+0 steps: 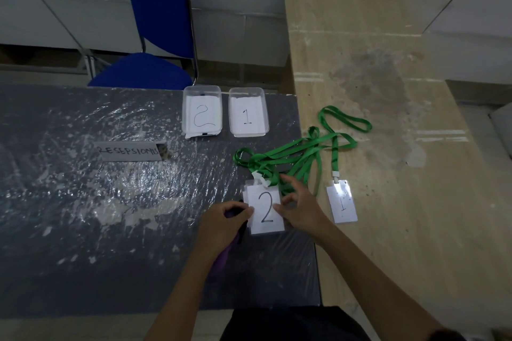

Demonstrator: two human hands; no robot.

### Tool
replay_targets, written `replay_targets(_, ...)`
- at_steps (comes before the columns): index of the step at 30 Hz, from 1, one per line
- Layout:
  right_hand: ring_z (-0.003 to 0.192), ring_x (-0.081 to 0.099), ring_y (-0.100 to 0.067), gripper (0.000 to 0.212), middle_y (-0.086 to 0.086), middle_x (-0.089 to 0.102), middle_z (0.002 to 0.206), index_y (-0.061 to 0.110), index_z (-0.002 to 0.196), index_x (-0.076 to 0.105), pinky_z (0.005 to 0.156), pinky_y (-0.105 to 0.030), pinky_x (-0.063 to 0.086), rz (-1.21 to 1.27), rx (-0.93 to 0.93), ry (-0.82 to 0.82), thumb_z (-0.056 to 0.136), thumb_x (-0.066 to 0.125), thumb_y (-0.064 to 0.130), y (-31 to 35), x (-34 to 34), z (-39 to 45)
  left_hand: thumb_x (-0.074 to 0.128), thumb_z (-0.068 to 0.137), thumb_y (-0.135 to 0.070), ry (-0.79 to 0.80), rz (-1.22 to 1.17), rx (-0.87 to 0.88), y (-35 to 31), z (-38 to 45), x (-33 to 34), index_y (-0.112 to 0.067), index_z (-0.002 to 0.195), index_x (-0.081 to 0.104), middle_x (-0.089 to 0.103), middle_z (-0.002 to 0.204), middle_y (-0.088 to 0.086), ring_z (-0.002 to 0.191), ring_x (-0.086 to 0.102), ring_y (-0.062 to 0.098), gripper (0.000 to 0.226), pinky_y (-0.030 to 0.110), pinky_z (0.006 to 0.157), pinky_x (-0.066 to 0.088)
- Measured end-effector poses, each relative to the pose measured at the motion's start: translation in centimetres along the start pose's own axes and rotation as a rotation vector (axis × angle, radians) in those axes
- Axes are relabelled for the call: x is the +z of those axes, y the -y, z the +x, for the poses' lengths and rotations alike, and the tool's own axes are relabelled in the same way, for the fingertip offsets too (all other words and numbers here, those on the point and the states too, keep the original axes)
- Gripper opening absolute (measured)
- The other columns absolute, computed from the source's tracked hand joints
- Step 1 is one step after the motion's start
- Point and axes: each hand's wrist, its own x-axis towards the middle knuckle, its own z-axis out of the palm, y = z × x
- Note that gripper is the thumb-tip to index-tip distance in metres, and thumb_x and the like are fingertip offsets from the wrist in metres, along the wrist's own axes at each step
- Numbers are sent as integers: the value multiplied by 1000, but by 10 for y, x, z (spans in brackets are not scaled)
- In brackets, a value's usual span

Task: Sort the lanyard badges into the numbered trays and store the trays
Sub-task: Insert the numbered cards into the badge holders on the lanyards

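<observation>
Two bare hands meet over a stack of clear badge holders near the front edge of a dark, plastic-wrapped table [83, 188], the top badge marked "2" [266, 209]. The left hand [221, 225] pinches the stack's left edge, with something purple and black beneath it that cannot be identified; the right hand [297, 209] pinches the right edge, fingers curled. Green lanyards [293, 156] trail in a tangle from the stack toward the table's right edge. A badge marked "1" [342, 203] lies apart on the adjoining pale wooden surface [388, 91]. At the far edge sit tray "2" [202, 111] and tray "1" [248, 111], side by side. Sorting appears barely begun; the next move likely calls for freeing the "2" badge from the tangle and carrying it to tray "2".
</observation>
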Motion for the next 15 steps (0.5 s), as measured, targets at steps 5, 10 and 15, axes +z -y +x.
replay_targets(5,79,60,-15,73,-9,66,84,19,144,41,73,-24,46,-113,36,-38,81,76,9,-18,22,24,76,80,-49,-121,163,-23,16,13,18,-35,88,78,73,78,-16,68,64,0,16,24,64,48)
replay_targets(10,78,62,-16,55,-2,65,81,13,131,55,76,-30,52,-215,69,-82,81,77,11,-32,37,38,71,86,-47,-132,307,-19,26,21,28,-28,96,78,75,81,-9,62,64,6,22,25,67,54)
replay_targets(15,83,63,-20,36,-9,68,93,8,117,63,78,-43,58,-159,111,-182,83,75,9,-39,47,45,68,87,-50,-210,443,29,26,30,35,-30,97,77,75,90,-11,74,64,8,24,25,69,53)
